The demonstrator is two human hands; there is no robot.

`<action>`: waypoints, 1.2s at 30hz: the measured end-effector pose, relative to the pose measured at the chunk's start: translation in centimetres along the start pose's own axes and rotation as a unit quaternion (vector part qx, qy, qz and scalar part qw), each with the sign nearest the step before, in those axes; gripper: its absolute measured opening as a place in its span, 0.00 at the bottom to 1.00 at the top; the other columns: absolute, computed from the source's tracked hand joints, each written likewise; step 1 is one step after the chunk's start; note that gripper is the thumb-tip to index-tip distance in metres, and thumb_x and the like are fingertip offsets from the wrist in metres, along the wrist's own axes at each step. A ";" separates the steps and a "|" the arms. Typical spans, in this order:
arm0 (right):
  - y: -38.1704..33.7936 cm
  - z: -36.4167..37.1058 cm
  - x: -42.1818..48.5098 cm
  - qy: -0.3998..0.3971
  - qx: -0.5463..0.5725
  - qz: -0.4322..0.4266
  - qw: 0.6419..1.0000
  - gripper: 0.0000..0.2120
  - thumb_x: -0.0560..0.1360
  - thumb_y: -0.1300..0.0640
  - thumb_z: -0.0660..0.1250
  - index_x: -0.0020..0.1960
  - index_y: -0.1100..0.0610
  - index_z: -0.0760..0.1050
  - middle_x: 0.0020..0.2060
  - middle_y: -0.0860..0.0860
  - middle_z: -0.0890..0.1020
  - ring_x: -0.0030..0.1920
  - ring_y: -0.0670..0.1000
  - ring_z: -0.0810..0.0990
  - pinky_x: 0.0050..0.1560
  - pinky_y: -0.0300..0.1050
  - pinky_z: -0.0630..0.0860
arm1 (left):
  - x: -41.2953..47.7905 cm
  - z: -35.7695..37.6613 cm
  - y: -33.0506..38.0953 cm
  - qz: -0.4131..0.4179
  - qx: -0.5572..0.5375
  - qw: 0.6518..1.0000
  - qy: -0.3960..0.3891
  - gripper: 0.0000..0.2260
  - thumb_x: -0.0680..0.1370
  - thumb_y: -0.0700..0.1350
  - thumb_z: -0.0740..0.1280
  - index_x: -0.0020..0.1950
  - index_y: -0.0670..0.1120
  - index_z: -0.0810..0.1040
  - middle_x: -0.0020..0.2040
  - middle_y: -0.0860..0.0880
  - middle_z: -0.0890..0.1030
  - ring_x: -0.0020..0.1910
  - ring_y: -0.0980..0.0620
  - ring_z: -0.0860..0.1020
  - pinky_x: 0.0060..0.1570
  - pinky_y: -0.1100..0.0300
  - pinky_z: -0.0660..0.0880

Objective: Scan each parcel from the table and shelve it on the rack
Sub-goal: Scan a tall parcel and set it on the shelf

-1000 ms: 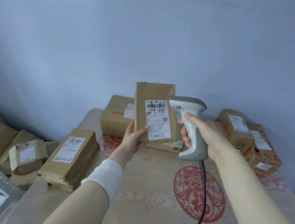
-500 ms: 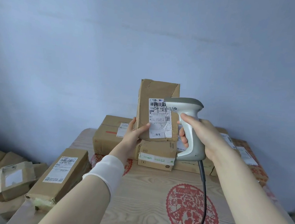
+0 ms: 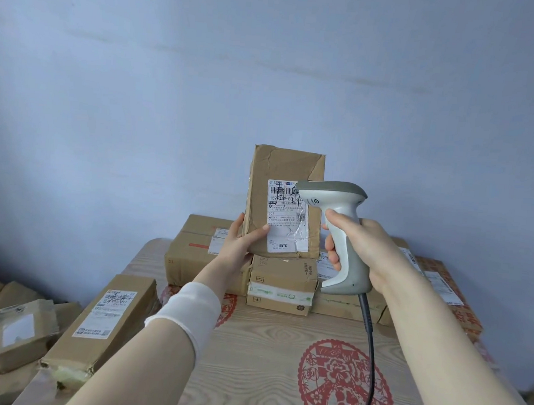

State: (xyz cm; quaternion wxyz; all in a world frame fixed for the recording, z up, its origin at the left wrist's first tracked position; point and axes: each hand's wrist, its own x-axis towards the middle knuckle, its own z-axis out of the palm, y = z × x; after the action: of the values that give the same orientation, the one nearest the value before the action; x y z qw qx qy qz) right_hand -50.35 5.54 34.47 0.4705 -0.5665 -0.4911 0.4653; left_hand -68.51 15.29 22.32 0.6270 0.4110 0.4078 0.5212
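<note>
A: Setting?
B: Parcel-handling room. Labelled cardboard parcels stacked on wood-grain table, more heaped beside it; corded barcode scanner in use; bare blue wall.

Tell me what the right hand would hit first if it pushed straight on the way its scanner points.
Probably the label on the parcel the left hand holds; the scanner's gap to it is unclear.

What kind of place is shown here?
Probably a parcel depot or pickup point. Many brown cardboard parcels with white shipping labels crowd the wood-grain table, and the right hand aims a grey corded barcode scanner at the tall brown parcel held by the left hand.
</note>
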 end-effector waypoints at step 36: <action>1.1 4.3 1.2 -0.161 0.076 0.037 0.983 0.20 0.76 0.48 0.65 0.34 0.62 0.73 0.25 0.54 0.74 0.22 0.49 0.70 0.23 0.39 0.70 | -5.6 -5.8 -0.1 0.016 -0.005 0.994 0.111 0.46 0.60 0.55 0.78 0.74 0.55 0.61 0.62 0.50 0.79 0.58 0.50 0.79 0.65 0.48 0.70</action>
State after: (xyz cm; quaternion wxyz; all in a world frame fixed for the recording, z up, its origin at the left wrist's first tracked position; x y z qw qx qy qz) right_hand -54.38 7.03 32.82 0.4095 -0.4650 -0.5021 0.6033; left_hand -74.65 10.23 20.78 0.5714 0.3540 0.4654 0.5759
